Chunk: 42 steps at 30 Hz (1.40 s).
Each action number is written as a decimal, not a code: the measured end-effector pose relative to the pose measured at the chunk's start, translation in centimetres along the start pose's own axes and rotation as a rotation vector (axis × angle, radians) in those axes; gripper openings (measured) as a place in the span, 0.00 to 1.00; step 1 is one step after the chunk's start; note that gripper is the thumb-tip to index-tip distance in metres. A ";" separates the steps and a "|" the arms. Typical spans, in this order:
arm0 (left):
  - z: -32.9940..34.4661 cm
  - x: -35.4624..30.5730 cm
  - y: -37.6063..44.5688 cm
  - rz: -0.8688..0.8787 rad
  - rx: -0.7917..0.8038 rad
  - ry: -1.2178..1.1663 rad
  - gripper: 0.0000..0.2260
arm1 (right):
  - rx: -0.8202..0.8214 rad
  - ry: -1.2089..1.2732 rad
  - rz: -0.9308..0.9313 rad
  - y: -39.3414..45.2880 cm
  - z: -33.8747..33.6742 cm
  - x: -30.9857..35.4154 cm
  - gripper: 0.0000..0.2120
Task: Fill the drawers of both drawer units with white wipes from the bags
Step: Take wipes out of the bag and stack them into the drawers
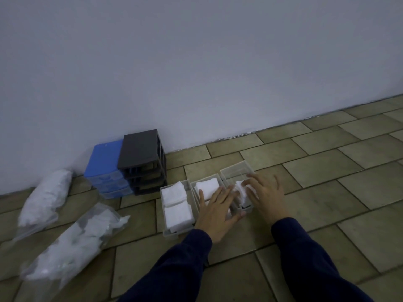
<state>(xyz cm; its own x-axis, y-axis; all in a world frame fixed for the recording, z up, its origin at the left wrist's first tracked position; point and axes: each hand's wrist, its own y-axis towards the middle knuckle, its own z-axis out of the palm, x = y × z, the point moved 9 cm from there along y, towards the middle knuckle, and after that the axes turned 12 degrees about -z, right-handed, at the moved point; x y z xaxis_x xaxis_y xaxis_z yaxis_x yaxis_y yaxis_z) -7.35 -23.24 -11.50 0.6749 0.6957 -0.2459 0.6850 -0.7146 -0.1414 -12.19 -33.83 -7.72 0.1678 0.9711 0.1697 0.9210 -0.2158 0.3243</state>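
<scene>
Three clear drawers lie side by side on the tiled floor. The left drawer (163, 216) holds two stacks of white wipes. The middle drawer (194, 185) has a wipe stack (207, 188) at its far end, and my left hand (214, 214) lies flat with straight fingers over its near end. The right drawer (235, 171) holds a bunch of wipes (241, 190) at its near end; my right hand (265, 195) presses on them with spread fingers. A blue drawer unit (104, 162) and a dark grey drawer unit (139, 151) with empty slots stand by the wall.
Two clear plastic bags of white wipes lie on the floor at the left, one near the wall (46, 197) and one closer to me (72, 240). A plain white wall (196, 62) runs behind the units. Tiled floor (327, 171) spreads to the right.
</scene>
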 end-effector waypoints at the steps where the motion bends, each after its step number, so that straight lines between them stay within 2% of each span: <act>1: 0.0 0.1 0.0 -0.003 0.003 0.002 0.39 | 0.086 0.021 -0.047 0.0 0.7 0.6 0.20; 3: 0.0 0.3 -0.1 -0.009 0.004 -0.005 0.40 | 0.173 0.098 -0.102 -0.2 2.0 1.1 0.24; 7: -0.2 1.3 -0.2 -0.024 0.003 -0.092 0.40 | 0.317 -0.008 -0.174 -0.3 3.4 1.8 0.31; 9: -0.1 1.7 -0.4 -0.011 0.008 -0.089 0.39 | 0.303 -0.067 -0.249 -0.6 4.1 2.9 0.32; 13: -0.5 3.0 -1.1 -0.009 0.026 -0.095 0.32 | 0.392 -0.224 -0.237 -0.8 4.6 5.3 0.35; 17: -1.1 4.6 -2.2 -0.005 0.040 -0.126 0.28 | 0.325 -0.169 -0.282 -1.1 4.8 7.8 0.27; 21: -1.5 6.3 -3.2 0.006 0.038 -0.093 0.28 | 0.322 -0.036 -0.173 -1.1 5.1 9.1 0.26; 24: -1.6 7.0 -3.8 0.017 0.035 -0.062 0.30 | 0.241 -0.063 -0.187 -0.6 3.8 10.4 0.27; 27: -2.5 7.8 -4.7 0.006 0.003 -0.130 0.30 | 0.173 -0.109 -0.166 -0.1 2.5 11.2 0.30; 30: -3.9 9.2 -5.6 -0.004 -0.070 -0.229 0.26 | 0.096 0.061 -0.143 0.2 1.2 12.5 0.20; 32: -4.8 10.6 -6.3 -0.020 -0.118 -0.284 0.22 | 0.126 0.139 -0.148 0.5 1.7 13.5 0.18; 36: -6.9 14.1 -8.1 -0.080 -0.246 -0.306 0.17 | 0.072 0.259 -0.143 0.9 1.3 16.7 0.17; 42: -9.4 19.8 -11.4 -0.126 -0.338 -0.393 0.17 | 0.176 0.318 -0.207 1.7 3.1 22.4 0.15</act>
<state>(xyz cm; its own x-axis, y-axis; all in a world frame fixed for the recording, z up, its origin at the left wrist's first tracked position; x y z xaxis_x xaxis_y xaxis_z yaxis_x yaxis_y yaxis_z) 0.79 -0.64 -5.75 0.4727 0.6484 -0.5967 0.8479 -0.5191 0.1076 -5.81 -12.16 -6.29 -0.1189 0.9063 0.4057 0.9745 0.0282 0.2226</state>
